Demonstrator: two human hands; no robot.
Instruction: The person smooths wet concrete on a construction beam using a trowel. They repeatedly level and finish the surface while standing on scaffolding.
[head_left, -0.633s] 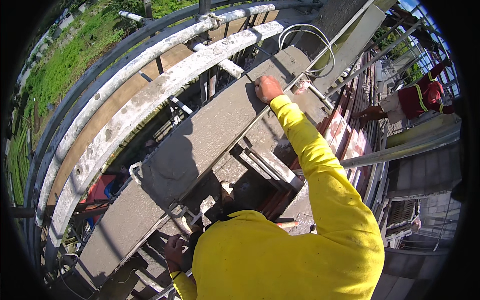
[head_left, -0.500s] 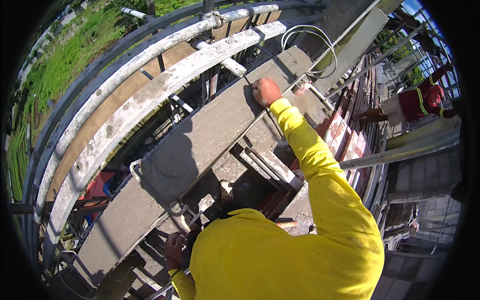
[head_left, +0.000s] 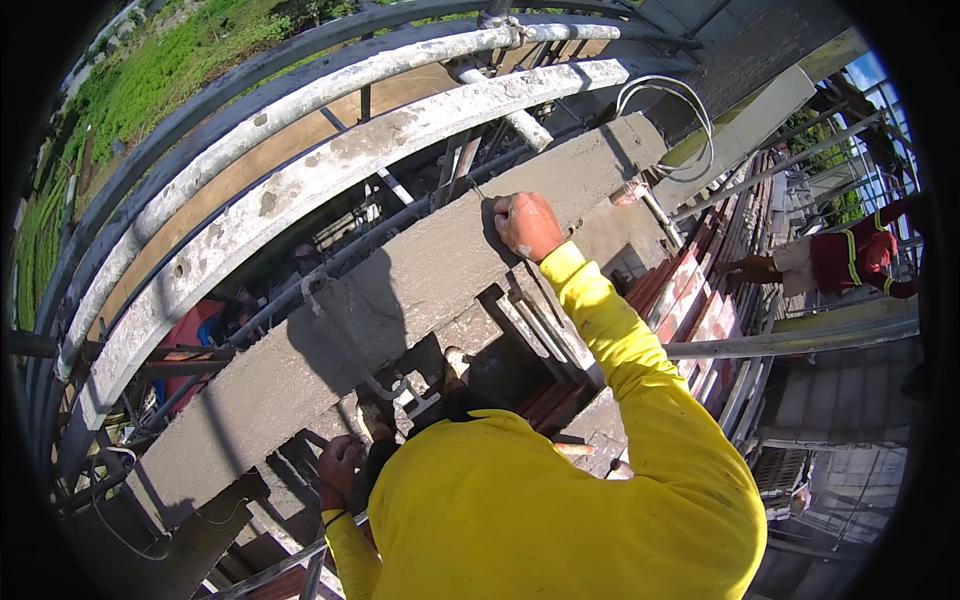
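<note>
My right hand (head_left: 527,222) is closed, resting on the far part of a long grey beam (head_left: 440,250) with a wet-looking, rough plastered top. A thin dark tip shows beside its knuckles; what the fingers grip is hidden. My left hand (head_left: 340,465) is low by the beam's near side, fingers curled, and anything inside them is out of sight. Between the hands, a metal clamp (head_left: 415,398) reaches across the beam, mortar smeared on it. Shadow falls over the beam's middle.
Curved white-splashed rails (head_left: 290,185) run along the far side, with grass beyond. A looped cable (head_left: 705,130) hangs near the beam's far end. Stacked reddish boards (head_left: 690,290) and a metal pole (head_left: 800,338) lie right. Another person in a red top (head_left: 840,255) stands farther right.
My right hand has slid along the beam, away from its far end and toward me. The whole view has shifted slightly. My left hand stays low at the near side.
</note>
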